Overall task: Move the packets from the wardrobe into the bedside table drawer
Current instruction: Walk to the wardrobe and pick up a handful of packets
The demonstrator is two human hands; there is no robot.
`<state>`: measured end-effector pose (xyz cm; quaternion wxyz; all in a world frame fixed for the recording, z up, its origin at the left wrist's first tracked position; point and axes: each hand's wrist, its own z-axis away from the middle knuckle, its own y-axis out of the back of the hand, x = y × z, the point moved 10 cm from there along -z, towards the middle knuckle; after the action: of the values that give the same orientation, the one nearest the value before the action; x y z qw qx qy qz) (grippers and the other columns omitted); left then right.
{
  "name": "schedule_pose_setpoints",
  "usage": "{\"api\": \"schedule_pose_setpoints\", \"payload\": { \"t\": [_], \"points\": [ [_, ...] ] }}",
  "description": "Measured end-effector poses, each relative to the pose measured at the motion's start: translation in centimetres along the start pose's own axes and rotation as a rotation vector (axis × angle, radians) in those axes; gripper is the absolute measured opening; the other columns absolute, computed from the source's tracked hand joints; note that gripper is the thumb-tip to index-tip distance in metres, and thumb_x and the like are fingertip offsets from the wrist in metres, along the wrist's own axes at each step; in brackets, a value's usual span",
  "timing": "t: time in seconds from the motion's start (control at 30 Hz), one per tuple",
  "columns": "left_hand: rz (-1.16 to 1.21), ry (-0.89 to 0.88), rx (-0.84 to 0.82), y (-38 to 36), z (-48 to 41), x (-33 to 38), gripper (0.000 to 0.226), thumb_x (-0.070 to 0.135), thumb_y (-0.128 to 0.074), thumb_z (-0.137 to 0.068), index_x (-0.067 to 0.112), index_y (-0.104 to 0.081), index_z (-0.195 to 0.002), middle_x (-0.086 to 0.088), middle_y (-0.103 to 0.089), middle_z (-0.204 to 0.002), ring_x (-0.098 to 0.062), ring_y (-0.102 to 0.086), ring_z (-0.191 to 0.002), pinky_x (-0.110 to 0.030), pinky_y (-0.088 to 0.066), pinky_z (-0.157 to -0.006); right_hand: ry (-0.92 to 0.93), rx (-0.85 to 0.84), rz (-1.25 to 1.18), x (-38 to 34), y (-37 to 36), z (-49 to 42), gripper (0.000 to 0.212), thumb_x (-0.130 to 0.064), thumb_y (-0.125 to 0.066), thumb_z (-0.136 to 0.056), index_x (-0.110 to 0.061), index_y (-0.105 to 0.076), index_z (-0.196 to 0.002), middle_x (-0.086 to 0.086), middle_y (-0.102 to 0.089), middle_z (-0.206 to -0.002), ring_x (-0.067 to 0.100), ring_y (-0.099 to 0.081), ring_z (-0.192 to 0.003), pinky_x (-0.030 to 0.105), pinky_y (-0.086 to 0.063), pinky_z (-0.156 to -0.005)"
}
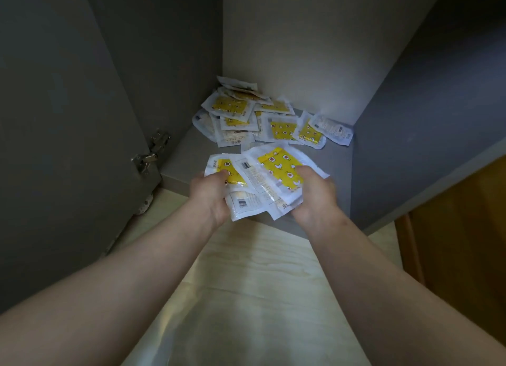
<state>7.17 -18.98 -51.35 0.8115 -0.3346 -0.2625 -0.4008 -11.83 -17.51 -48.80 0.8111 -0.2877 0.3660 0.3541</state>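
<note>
— Where do we stand?
— We hold a fan of packets (pixel 262 179) between our left hand (pixel 212 194) and right hand (pixel 315 197), over the front of the wardrobe shelf (pixel 186 155).
— And behind it?
— Our pile (pixel 282 127) lies on that shelf, in the corner against the back wall (pixel 301 50); the hinge (pixel 149 155) sits to our left.

pale wood floor (pixel 260 270) | orange-brown wooden panel (pixel 465 228) at right edge

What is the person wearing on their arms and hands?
Nothing at all. The left hand and right hand have no gloves. The left forearm and right forearm are bare, with no sleeve in view. No watch, bracelet or ring shows.
</note>
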Motion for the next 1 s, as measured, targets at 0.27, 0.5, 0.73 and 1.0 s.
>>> {"api": "schedule_pose_setpoints", "payload": {
  "t": [0.27,0.5,0.73,1.0],
  "points": [
    [-0.146,-0.006,-0.086,-0.5,0.2,0.3,0.015,0.001,-0.043,-0.097,0.01,-0.048,-0.109,-0.011,-0.061,-0.088,-0.026,-0.061,-0.071,-0.039,-0.049,-0.056,0.024,-0.056,0.271,1.8,-0.1,-0.6,0.016,0.003,-0.06,-0.086,-0.008,-0.055,-0.096,0.009,-0.061,-0.084,0.026,-0.059,-0.075,0.032,-0.05,-0.066],
    [-0.239,-0.051,-0.009,1.0,-0.5,-0.1,0.011,-0.001,-0.051,-0.094,0.009,-0.051,-0.09,-0.013,-0.065,-0.098,-0.029,-0.064,-0.079,-0.045,-0.053,-0.068,0.09,0.03,0.291,1.1,1.7,-0.9,0.029,0.007,-0.061,-0.084,-0.016,-0.05,-0.069,0.002,-0.053,-0.067,0.012,-0.046,-0.055,0.01,-0.034,-0.033],
    [-0.222,-0.096,-0.003,1.3,-0.7,0.4,0.018,-0.001,-0.051,-0.094,0.012,-0.049,-0.082,-0.008,-0.063,-0.086,-0.025,-0.063,-0.071,-0.039,-0.053,-0.062,0.092,0.069,0.259,0.5,2.3,-1.1,0.03,0.008,-0.058,-0.085,-0.017,-0.05,-0.072,0.006,-0.058,-0.078,0.02,-0.057,-0.067,0.033,-0.051,-0.062],
    [-0.232,-0.11,-0.065,0.4,-0.2,0.9,0.02,-0.003,-0.045,-0.095,0.015,-0.05,-0.088,-0.004,-0.063,-0.089,-0.021,-0.063,-0.073,-0.034,-0.05,-0.058,0.113,-0.03,0.183,1.4,0.4,-1.0,0.026,0.006,-0.054,-0.089,-0.018,-0.052,-0.08,0.001,-0.061,-0.082,0.016,-0.059,-0.069,0.028,-0.049,-0.062]
  ]
}}
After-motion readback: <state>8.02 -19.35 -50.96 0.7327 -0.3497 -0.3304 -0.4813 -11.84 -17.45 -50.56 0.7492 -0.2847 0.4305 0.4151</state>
